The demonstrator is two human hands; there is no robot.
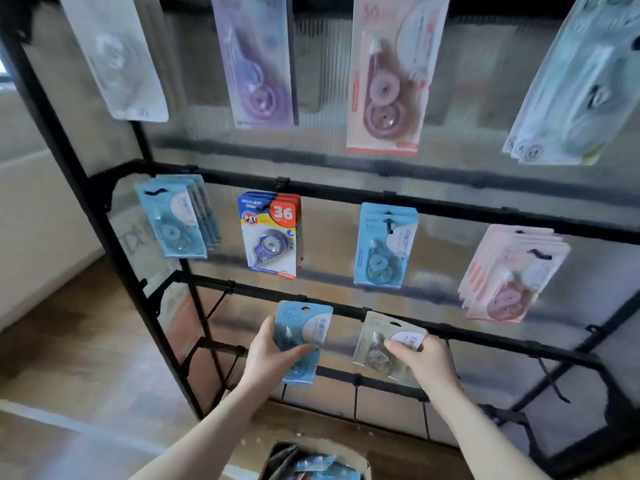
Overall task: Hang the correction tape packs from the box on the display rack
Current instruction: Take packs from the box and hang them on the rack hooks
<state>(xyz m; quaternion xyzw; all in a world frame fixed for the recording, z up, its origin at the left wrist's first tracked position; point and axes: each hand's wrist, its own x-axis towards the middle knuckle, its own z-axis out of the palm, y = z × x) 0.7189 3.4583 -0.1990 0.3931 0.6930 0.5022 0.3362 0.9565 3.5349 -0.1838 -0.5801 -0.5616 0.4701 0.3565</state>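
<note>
My left hand (pixel 268 355) grips a blue correction tape pack (pixel 302 336) upright in front of the rack's third rail. My right hand (pixel 427 362) holds a grey correction tape pack (pixel 377 344), tilted, its top hole close to the same rail (pixel 346 311). The black display rack (pixel 114 237) fills the view. Below, at the bottom edge, stands the open cardboard box (pixel 313 460) with several more blue packs in it.
Hung packs fill the upper rails: blue ones (pixel 176 220), a blue-red "36" stack (pixel 272 233), blue packs (pixel 382 247), pink packs (pixel 509 275); larger packs hang in the top row. An empty hook (pixel 550 379) sticks out at lower right. Wooden floor lies to the left.
</note>
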